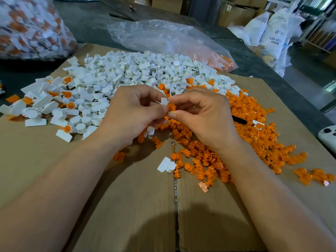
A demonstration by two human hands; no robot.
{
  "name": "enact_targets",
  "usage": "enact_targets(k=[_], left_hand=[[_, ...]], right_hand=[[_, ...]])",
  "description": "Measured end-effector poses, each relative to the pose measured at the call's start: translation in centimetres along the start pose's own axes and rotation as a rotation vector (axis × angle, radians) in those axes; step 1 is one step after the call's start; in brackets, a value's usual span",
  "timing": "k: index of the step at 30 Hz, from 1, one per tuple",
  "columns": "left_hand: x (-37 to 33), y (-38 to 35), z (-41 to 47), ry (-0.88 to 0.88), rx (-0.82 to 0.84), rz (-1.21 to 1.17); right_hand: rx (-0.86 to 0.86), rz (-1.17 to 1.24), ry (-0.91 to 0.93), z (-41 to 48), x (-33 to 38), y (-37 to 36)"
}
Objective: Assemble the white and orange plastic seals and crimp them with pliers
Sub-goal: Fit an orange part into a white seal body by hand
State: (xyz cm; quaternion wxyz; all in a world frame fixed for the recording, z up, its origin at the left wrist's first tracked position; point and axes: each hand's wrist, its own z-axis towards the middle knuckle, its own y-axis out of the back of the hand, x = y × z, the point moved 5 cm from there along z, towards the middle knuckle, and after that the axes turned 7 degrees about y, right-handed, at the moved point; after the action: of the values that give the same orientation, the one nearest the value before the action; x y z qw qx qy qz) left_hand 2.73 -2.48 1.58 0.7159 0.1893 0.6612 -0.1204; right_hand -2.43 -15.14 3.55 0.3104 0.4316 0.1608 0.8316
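Note:
My left hand (131, 110) pinches a small white seal body (164, 101) at the middle of the view. My right hand (203, 113) pinches an orange insert (171, 106) that touches the white piece. Behind the hands lies a big heap of white seal bodies (138, 71). A heap of orange inserts (251, 128) spreads to the right and in front. Assembled white and orange seals (47, 104) lie in a loose pile at the left. A black handle (239, 119), partly buried in the orange heap, may belong to the pliers.
All of it sits on a flattened cardboard sheet (127, 197) over a dark table. A clear bag of finished seals (31, 28) stands back left; a nearly flat clear bag (163, 37) lies behind the heaps. A white controller (328, 138) rests at the right edge.

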Motion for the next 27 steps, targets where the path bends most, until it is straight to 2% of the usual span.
enact_targets(k=[22,27], left_hand=[[0.21,-0.37,-0.05,-0.029,0.058,-0.031],[0.3,-0.4,0.0,-0.003,0.051,-0.056]], right_hand=[[-0.003,0.096,-0.119,0.04,-0.94,0.11],[0.012,0.062,-0.034,0.07,-0.33,0.1]])
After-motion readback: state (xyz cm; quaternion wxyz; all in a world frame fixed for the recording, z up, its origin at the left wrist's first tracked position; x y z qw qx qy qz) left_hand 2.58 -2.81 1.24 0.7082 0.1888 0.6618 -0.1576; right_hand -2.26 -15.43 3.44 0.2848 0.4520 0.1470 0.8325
